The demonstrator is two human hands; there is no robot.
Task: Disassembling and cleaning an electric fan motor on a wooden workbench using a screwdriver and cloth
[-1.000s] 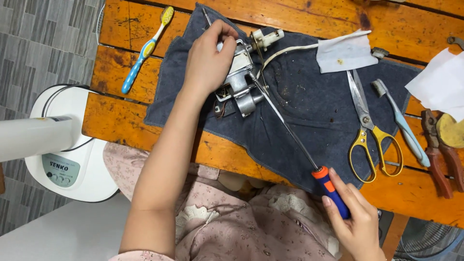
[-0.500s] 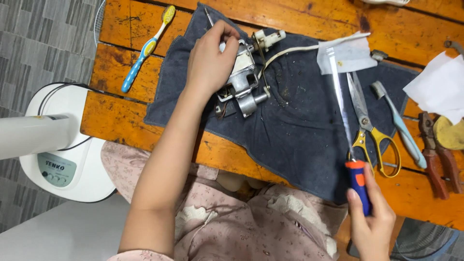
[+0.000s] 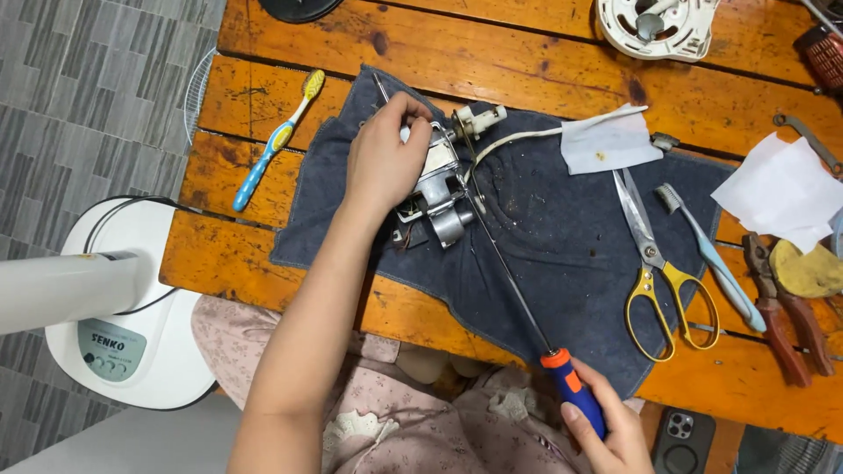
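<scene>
My left hand (image 3: pixel 384 160) grips a small grey metal motor (image 3: pixel 439 189) that lies on a dark blue denim cloth (image 3: pixel 562 254) spread over the wooden table (image 3: pixel 527 61). My right hand (image 3: pixel 606 430) holds the blue and orange handle of a long screwdriver (image 3: pixel 514 285) near the table's front edge. The thin shaft runs up and left, and its tip rests at the motor. A white cable (image 3: pixel 536 134) leaves the motor toward the right.
Yellow-handled scissors (image 3: pixel 659 272), a light blue toothbrush (image 3: pixel 711 259) and red pliers (image 3: pixel 781 307) lie at the right, with white paper (image 3: pixel 781 189). Another toothbrush (image 3: pixel 272 145) lies left. A white fan base (image 3: pixel 123 342) stands on the floor. A phone (image 3: pixel 680 434) sits below.
My right hand swung the screwdriver away to the right over the scissors, then brought its tip back to the motor. My left hand kept hold of the motor.
</scene>
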